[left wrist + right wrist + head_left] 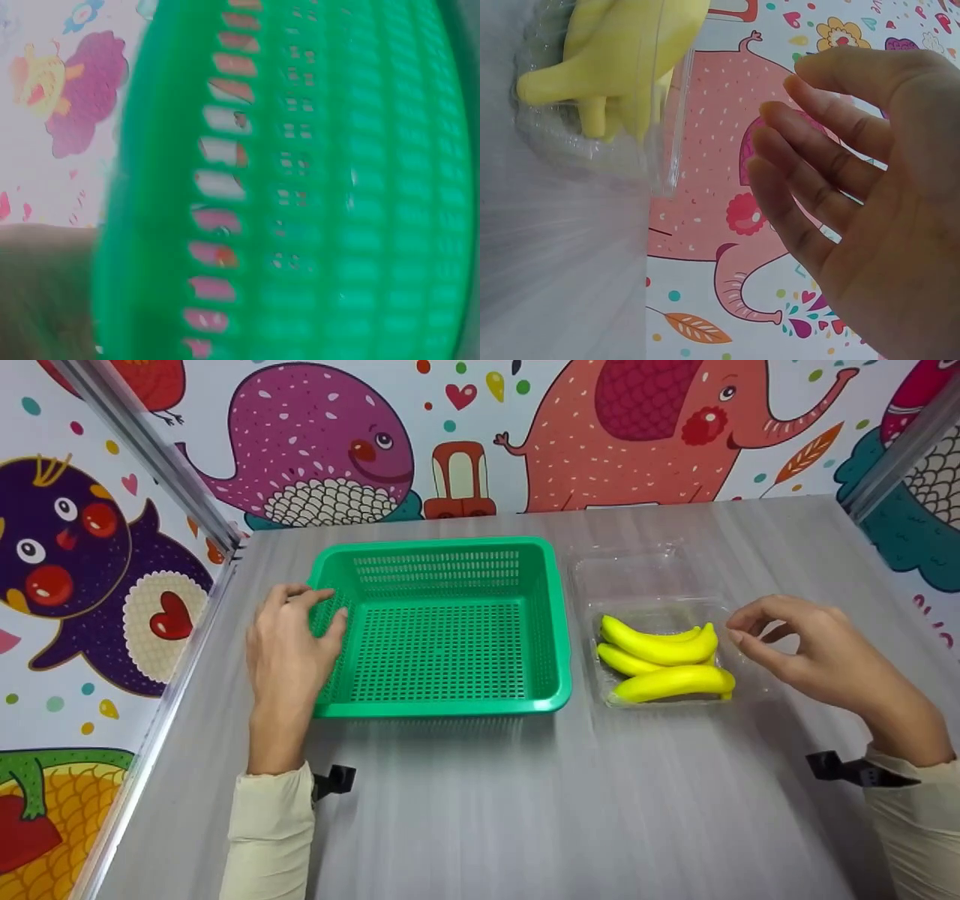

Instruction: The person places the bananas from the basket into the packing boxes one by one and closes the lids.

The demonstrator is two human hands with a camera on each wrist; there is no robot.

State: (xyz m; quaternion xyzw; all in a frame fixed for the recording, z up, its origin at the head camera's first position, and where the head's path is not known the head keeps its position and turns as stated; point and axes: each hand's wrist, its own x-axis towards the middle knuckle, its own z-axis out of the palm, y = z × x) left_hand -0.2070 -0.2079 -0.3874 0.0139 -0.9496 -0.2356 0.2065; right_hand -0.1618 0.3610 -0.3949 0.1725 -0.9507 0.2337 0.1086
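Observation:
My left hand (289,641) is at the left rim of a green plastic basket (442,710), its thumb and fingers apart and loosely bent over the edge. The left wrist view has the basket's slotted side (300,225) close up, with a blurred part of the hand (45,292) at lower left. Several yellow bananas (660,645) lie in a clear plastic clamshell box (611,701) right of the basket. Just right of the bananas hovers my right hand (814,649), fingers loosely bent and holding nothing; the right wrist view shows its palm (870,247) beside the box.
The box's clear lid (637,574) lies folded back behind it on the grey table (480,810). Walls printed with cartoon animals (322,442) stand behind and at both sides, with metal posts (161,457) at the corners.

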